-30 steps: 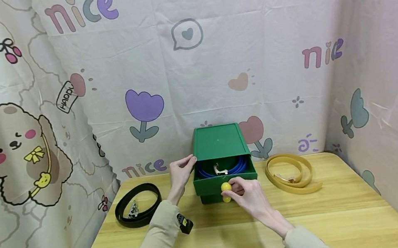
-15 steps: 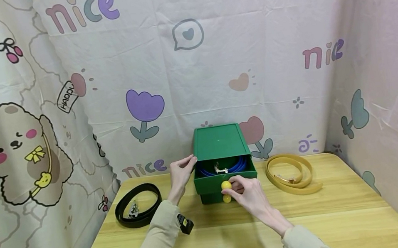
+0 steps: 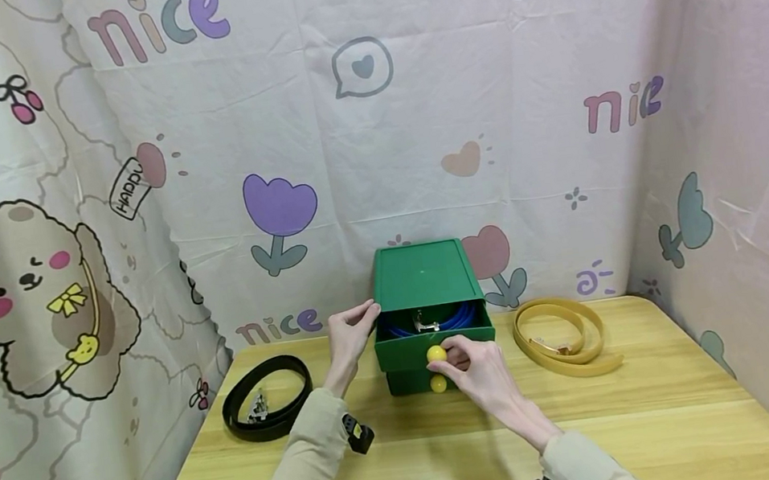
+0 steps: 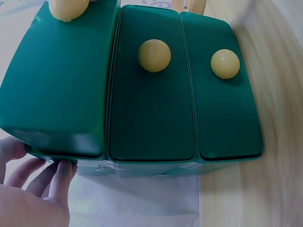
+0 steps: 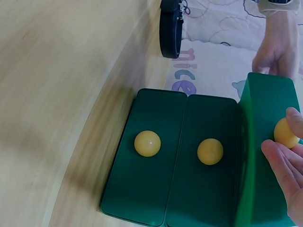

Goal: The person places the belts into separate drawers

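A green drawer cabinet (image 3: 426, 275) with several round yellow knobs stands at the table's back. Its top drawer (image 3: 399, 354) is pulled partly out, and a coiled blue belt (image 3: 456, 318) with a silver buckle lies inside. My left hand (image 3: 352, 340) grips the cabinet's upper front left edge, thumb and fingers on either side of the corner in the left wrist view. The top drawer's yellow knob (image 5: 285, 133) is pinched between the thumb and fingers of my right hand (image 3: 481, 373). Both lower drawers (image 4: 151, 109) are flush with the cabinet front.
To the left on the wooden table (image 3: 414, 463) lies a coiled black belt (image 3: 274, 431) with a silver buckle. A coiled yellow belt (image 3: 572, 365) lies right of the cabinet. Printed curtains (image 3: 374, 160) hang behind and at both sides.
The top drawer has slid slightly back into the cabinet, with my right hand moving along on its knob. Less of the blue belt shows. My left hand stays in place.
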`<state>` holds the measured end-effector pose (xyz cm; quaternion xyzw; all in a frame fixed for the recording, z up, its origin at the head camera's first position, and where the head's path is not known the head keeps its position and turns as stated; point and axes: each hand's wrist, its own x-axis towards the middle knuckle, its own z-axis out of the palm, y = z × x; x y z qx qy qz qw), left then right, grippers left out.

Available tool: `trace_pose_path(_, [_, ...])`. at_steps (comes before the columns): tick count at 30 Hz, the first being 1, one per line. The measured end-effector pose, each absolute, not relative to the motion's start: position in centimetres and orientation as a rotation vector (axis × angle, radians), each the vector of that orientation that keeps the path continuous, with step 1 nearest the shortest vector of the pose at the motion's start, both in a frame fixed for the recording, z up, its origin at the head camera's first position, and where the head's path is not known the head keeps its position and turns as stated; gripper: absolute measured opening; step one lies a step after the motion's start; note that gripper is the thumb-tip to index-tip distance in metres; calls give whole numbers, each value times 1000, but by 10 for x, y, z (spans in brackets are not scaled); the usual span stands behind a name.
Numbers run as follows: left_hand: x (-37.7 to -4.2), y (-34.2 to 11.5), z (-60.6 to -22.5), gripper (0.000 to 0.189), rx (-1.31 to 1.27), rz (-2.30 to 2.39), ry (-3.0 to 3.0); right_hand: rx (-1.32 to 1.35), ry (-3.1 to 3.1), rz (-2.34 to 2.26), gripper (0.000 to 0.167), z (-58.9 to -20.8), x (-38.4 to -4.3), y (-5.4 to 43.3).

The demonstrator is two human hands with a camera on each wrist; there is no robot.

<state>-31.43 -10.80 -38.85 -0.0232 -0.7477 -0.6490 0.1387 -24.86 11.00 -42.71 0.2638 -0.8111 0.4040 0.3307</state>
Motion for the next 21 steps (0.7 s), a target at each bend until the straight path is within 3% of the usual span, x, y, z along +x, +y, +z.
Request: trace_pose_path(21, [-314, -109, -388, 30, -70, -1883, -2162, 654, -2131, 1059, 23, -425, -255, 109])
